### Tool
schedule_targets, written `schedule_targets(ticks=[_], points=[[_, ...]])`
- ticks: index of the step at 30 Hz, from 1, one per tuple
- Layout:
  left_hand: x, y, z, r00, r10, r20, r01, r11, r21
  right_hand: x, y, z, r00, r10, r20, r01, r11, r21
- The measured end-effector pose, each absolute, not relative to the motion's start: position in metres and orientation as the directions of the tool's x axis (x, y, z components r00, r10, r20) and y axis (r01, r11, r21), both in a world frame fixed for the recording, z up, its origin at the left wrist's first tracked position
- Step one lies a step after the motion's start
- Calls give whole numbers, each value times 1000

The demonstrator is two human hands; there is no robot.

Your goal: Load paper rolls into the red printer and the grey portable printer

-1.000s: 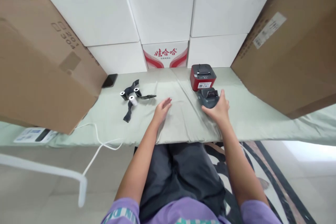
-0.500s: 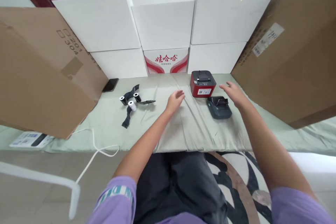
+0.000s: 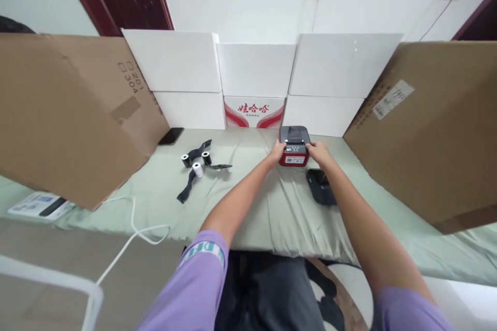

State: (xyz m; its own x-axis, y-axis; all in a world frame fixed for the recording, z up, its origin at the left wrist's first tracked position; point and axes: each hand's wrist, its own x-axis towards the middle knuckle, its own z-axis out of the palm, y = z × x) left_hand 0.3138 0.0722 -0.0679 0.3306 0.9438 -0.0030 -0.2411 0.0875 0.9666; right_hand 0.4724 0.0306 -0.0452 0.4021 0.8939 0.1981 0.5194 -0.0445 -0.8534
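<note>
A red and black receipt printer (image 3: pixel 294 149) stands on the cloth-covered table, its labelled side facing me. My left hand (image 3: pixel 277 152) grips its left side and my right hand (image 3: pixel 319 153) its right, thumbs near the top edge. Just in front of it lies a dark compact device that looks like a portable printer (image 3: pixel 319 186), partly covered by my right forearm. Left of centre are several small paper rolls (image 3: pixel 198 169), with dark strips (image 3: pixel 187 188) trailing from them; neither hand is near these.
White boxes (image 3: pixel 256 70) are stacked along the back. Large brown cartons flank the table, one left (image 3: pixel 77 114) and one right (image 3: pixel 430 134). A phone (image 3: pixel 171 136) lies by the left carton. A white cable (image 3: pixel 134 222) hangs over the front edge near a white frame (image 3: pixel 50 279).
Both hands have moved in to the receipt printer and closed on its two sides. It appears turned to face me more squarely. The view has tilted upward.
</note>
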Motion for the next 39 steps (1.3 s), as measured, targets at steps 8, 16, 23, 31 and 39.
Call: schedule_targets(ticks=[8,16,23,31,39], points=[[179,6,-65,213,969,127,-149,-96,984,356,-40,-56,172,928,330,689,126,-714],[135,-45,-88,159,987,-19,-109,37,993,312,-81,-76,152,970,187,711,24,-703],[125,-41,-96,207,976,-66,-171,103,980,330,-46,-79,216,960,178,622,5,-783],[136,-45,-103,44,991,-127,-290,135,948,326,36,-98,363,932,-12,64,-38,-997],[150,-43,-102,-61,992,-111,-262,91,961,317,28,-121,335,923,189,106,162,-981]])
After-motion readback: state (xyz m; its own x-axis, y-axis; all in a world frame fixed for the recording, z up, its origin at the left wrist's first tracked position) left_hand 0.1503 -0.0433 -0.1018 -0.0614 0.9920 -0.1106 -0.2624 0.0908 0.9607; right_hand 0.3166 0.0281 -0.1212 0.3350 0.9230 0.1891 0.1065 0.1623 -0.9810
